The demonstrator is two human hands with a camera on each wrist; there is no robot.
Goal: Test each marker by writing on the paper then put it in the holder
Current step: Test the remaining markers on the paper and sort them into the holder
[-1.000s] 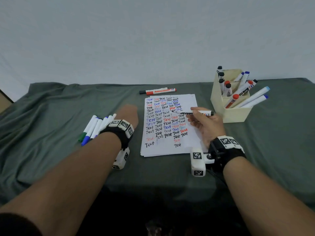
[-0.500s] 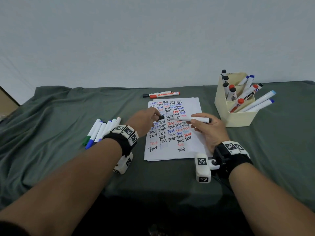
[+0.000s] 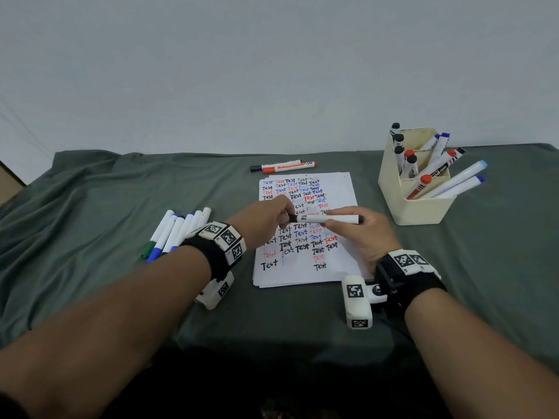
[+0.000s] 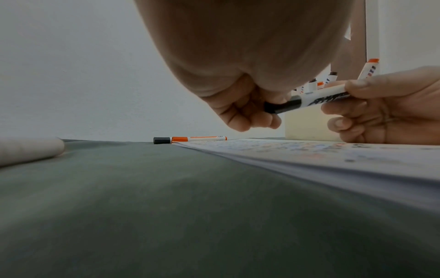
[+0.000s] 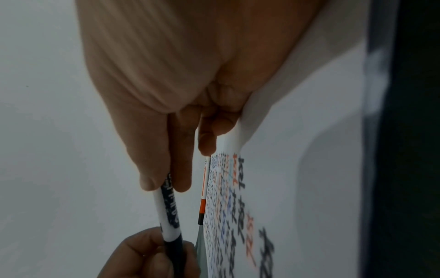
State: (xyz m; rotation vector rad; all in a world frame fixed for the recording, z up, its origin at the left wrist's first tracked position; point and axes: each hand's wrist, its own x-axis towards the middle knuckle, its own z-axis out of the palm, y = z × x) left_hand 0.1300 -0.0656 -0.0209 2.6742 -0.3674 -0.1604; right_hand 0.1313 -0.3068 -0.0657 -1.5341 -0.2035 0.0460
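Note:
A white marker with a black cap [image 3: 325,219] [image 4: 309,98] [image 5: 169,212] is held level just above the paper [image 3: 341,189], which is covered with rows of the word "Test". My right hand [image 3: 360,234] pinches the white barrel between thumb and fingers. My left hand [image 3: 266,220] grips the black cap [image 4: 283,106] [image 5: 175,250] at the marker's left end. The cream holder [image 3: 405,207] stands at the right with several markers in it. A row of several white markers [image 3: 175,231] lies left of the paper.
Beyond the paper's far edge lie a black-capped marker and an orange one [image 3: 284,167] [image 4: 190,139]. A green cloth [image 3: 90,207] covers the table, with a white wall behind. Cameras are strapped to both wrists.
My left hand came from beside the row of markers over to the paper and took hold of the black cap. The right hand lifted the marker's tip off the sheet and turned it level.

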